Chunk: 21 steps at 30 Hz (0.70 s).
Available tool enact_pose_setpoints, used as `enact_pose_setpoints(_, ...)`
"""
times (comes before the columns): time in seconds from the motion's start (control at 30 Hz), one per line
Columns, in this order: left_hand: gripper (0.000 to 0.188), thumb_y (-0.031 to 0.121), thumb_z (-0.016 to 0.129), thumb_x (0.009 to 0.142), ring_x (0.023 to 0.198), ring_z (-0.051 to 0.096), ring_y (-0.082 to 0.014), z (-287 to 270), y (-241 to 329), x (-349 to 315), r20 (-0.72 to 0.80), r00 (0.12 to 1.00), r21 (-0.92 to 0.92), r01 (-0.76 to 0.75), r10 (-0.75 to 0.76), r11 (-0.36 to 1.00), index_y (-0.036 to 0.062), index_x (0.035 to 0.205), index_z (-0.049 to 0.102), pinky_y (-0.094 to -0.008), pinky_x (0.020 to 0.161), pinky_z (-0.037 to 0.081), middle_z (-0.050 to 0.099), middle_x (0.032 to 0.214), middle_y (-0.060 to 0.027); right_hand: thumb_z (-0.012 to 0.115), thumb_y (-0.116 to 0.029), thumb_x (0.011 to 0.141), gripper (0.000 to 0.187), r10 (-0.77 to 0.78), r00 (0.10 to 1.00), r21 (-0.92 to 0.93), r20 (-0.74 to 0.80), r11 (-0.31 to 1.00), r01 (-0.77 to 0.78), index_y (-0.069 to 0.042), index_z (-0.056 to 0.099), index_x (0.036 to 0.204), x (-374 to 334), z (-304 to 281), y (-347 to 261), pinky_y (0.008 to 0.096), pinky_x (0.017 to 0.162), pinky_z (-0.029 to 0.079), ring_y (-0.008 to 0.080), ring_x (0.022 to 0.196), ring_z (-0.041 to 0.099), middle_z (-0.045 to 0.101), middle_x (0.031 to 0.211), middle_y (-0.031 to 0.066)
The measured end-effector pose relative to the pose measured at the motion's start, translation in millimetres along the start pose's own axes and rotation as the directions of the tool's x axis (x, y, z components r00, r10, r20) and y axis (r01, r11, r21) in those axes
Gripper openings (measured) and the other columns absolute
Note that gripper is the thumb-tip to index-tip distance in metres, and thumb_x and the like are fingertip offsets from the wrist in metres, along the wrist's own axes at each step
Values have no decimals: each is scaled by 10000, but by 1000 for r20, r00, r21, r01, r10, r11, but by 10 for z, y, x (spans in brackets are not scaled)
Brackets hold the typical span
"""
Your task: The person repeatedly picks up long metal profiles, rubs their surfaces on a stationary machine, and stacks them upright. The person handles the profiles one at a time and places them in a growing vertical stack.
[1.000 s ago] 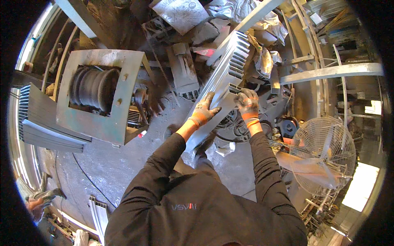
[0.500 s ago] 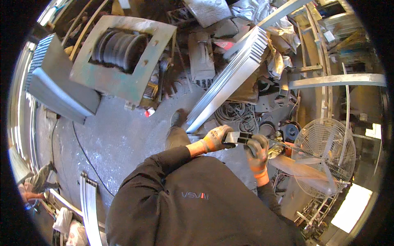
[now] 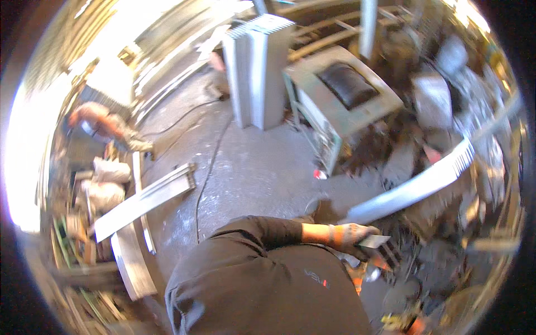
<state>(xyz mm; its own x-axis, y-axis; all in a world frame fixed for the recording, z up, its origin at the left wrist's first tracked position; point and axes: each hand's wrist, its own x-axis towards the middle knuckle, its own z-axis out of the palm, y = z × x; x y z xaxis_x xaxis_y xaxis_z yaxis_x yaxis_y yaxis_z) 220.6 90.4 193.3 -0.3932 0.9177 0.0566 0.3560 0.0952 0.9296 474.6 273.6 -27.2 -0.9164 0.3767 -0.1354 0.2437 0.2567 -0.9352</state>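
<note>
Head view: the left hand (image 3: 355, 235), in a grey glove with an orange cuff, is closed around a short metal profile piece (image 3: 373, 241) that sticks out to the right of its fingers. One pale, flat face of the piece catches the light; beyond it lie dark strips, too blurred to sort into slots or ribs. Just below the hand sits an orange patch (image 3: 356, 283) beside the dark top (image 3: 268, 279) (possibly the right glove, but the blur hides it) — so I cannot tell how the right hand stands or what it holds.

Just above and to the right of the left hand, a long silver profile bundle (image 3: 410, 187) slants away, its slotted end farthest off. Above and slightly left of the hand is a shoe (image 3: 325, 212), and beyond that a small red and white object (image 3: 320, 174) on the grey floor (image 3: 262, 173). Farther up stands a greenish metal frame (image 3: 365, 120) with a dark drum (image 3: 347, 84) in its opening; left of it, a tall stack of silver profiles (image 3: 273, 78).

Well to the hand's left, a black cable (image 3: 211, 173) crosses the floor, past it lies a pale profile (image 3: 145, 201) — and at the far left another person (image 3: 103, 123) in orange bends over.
</note>
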Motion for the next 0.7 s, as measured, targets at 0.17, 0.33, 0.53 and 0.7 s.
enact_pose_setpoints(0.17,960,402,858,942,1232,757,-366,-927,1111,-157,-474,842,-126,-354,257,927,-40,1654,389,-464,1089,570,731,1364,-238,778,-249,1023,506,-166,954,548,249,836,2,-69,658,1480,867,881,638,501,1131,527,333,1307,657,668,1534,135)
enact_pose_setpoints(0.33,1036,454,848,906,1470,563,-448,-2171,1258,-747,-621,465,477,-414,631,775,-85,1653,373,-494,1240,443,559,1564,-348,685,-184,1120,395,-694,718,-171,43,703,690,35,693,1448,2349,1633,-886,507,1135,550,386,1229,722,749,1381,183)
enact_pose_setpoints(0.53,1116,578,873,901,1456,583,-483,-2883,-804,-3967,-709,702,272,173,75,947,-45,1698,400,-572,1230,465,557,1610,-321,709,-163,1092,568,-718,570,-236,-400,681,693,32,543,1599,3046,2802,-3584,492,1179,526,378,1311,685,652,1550,198)
enact_pose_setpoints(0.7,1134,676,901,807,1513,547,-440,-2813,-1699,-6630,-790,604,396,633,-105,665,23,1637,488,-573,1260,421,597,1591,-248,730,-150,1073,575,-605,750,-31,-267,783,621,28,549,1588,3431,4186,-4440,469,1175,524,350,1307,684,662,1528,182)
